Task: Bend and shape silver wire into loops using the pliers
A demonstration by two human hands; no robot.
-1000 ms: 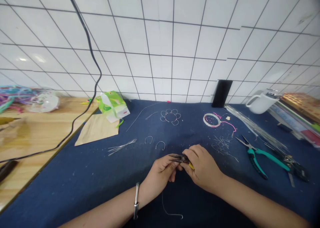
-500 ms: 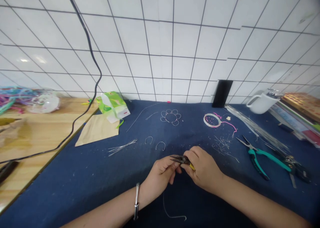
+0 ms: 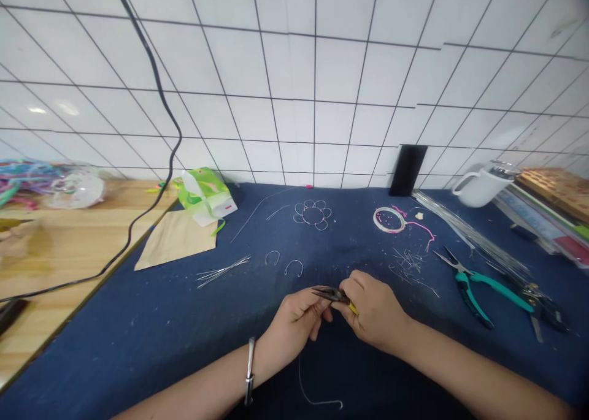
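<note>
My right hand (image 3: 375,309) is closed round small yellow-handled pliers (image 3: 332,295) whose dark jaws point left. My left hand (image 3: 297,322) pinches a thin silver wire (image 3: 313,390) at the jaws; the wire hangs down and curls below my wrists. Both hands meet just above the blue cloth (image 3: 138,334). Two bent wire loops (image 3: 284,262) lie a little beyond my hands, and a wire flower (image 3: 313,214) lies farther back.
Teal-handled pliers (image 3: 478,285) and another tool (image 3: 538,303) lie at the right, by long straight wires (image 3: 469,236) and wire offcuts (image 3: 409,263). A tape ring (image 3: 389,220), white mug (image 3: 481,186), green packet (image 3: 207,193), brown paper (image 3: 177,239), short wires (image 3: 223,270) and a black cable (image 3: 156,162) are around.
Both hands stay together on the pliers and wire; the hanging wire's lower end has shifted slightly. The view has drifted a little.
</note>
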